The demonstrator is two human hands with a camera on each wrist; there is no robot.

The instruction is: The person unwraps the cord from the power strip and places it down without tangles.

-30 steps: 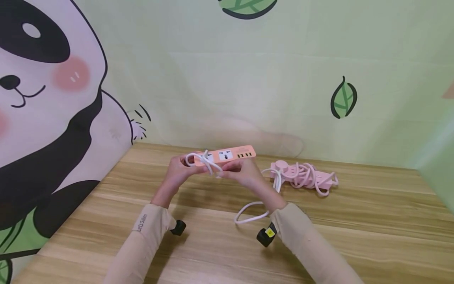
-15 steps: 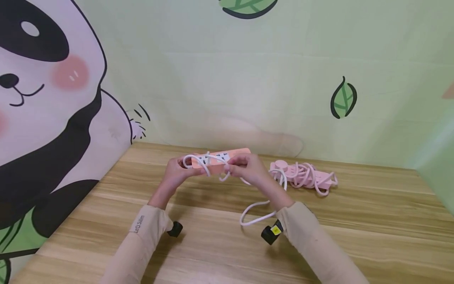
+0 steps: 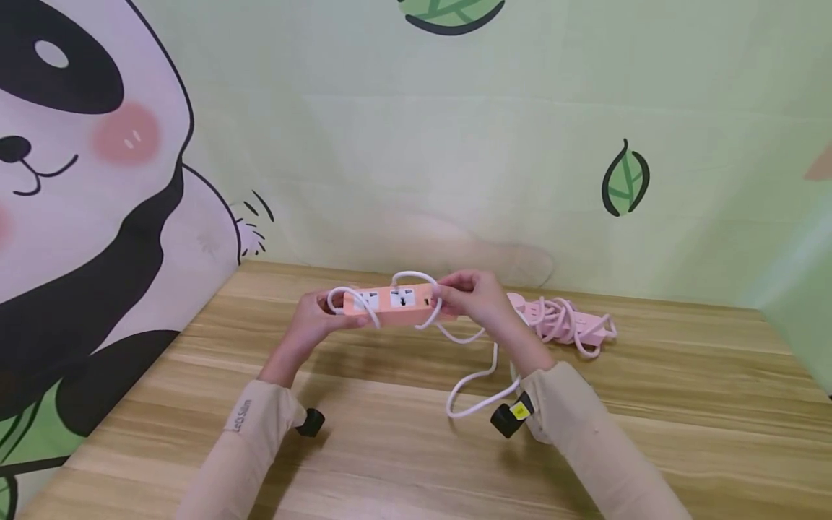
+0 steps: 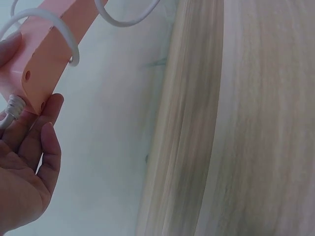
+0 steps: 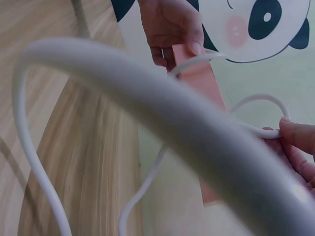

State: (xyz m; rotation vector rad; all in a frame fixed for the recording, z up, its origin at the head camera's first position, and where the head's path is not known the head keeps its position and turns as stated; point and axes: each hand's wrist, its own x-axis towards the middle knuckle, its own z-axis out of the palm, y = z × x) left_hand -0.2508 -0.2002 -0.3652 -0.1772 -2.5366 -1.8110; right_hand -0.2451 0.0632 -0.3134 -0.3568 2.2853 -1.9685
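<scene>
An orange-pink power strip is held above the wooden table. My left hand grips its left end, also seen in the left wrist view as the left hand around the strip. My right hand holds the strip's right end and pinches its white cord, which loops over the strip. The rest of the cord hangs down to the table. In the right wrist view the cord fills the foreground, with the right fingers pinching a loop.
A second pink power strip wrapped in its pale cord lies on the table behind my right hand. A panda-and-leaf backdrop closes the left and back sides. Bare wood lies in front of my arms.
My right hand has moved right along the strip, carrying the cord up and over it into a new loop. The left hand has shifted slightly left, still gripping the end.
</scene>
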